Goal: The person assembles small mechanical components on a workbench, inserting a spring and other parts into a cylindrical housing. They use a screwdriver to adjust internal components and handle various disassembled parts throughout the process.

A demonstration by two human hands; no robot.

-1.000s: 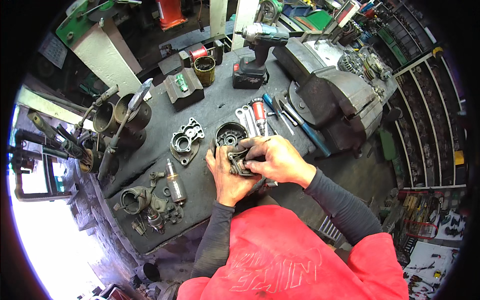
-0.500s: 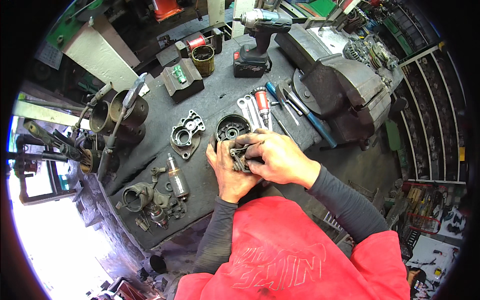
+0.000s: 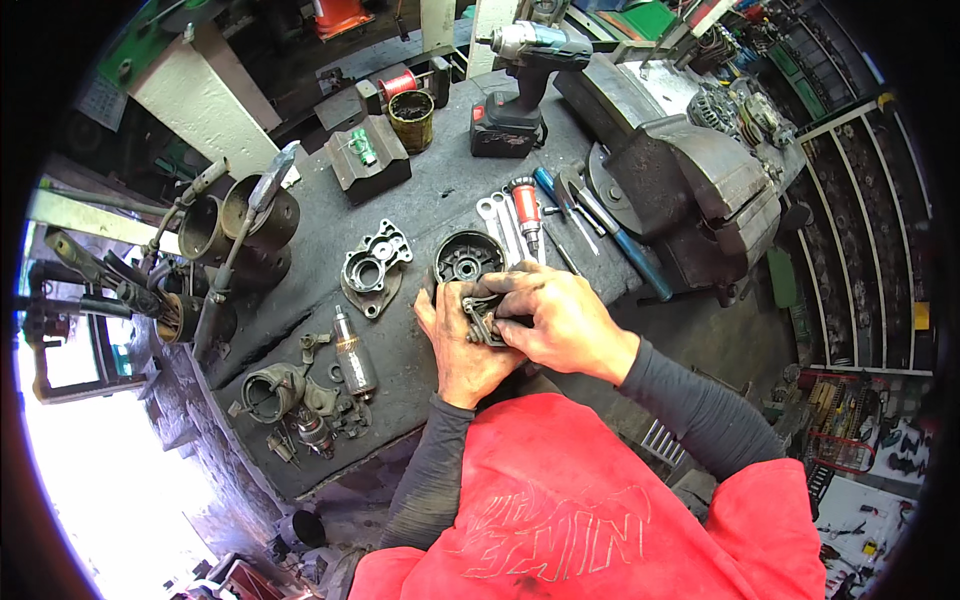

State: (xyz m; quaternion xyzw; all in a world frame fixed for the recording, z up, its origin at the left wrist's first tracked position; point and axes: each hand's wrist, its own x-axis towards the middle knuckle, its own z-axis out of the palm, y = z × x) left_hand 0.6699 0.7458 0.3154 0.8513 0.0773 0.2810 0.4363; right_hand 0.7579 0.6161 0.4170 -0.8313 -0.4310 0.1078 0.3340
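Note:
My left hand is closed round a small, greasy metal motor part at the bench's near edge. From the right, my right hand closes its thumb and fingers on the same part; the fingertips hide some of it. Just beyond my fingers stands a round, dark motor housing, open side up. A pale cast end cover lies to its left. Closer in on the left is a motor armature with a shiny cylinder, beside a cast housing and a small drive gear.
Ring spanners, a red-bodied air tool and blue-handled pliers lie ahead right. A bench vice stands beyond them. At the back are a cordless impact driver, a grease tin and a V-block.
Both hands keep hold of the metal part in nearly the same place, with only slight finger movement. The whole view has shifted slightly.

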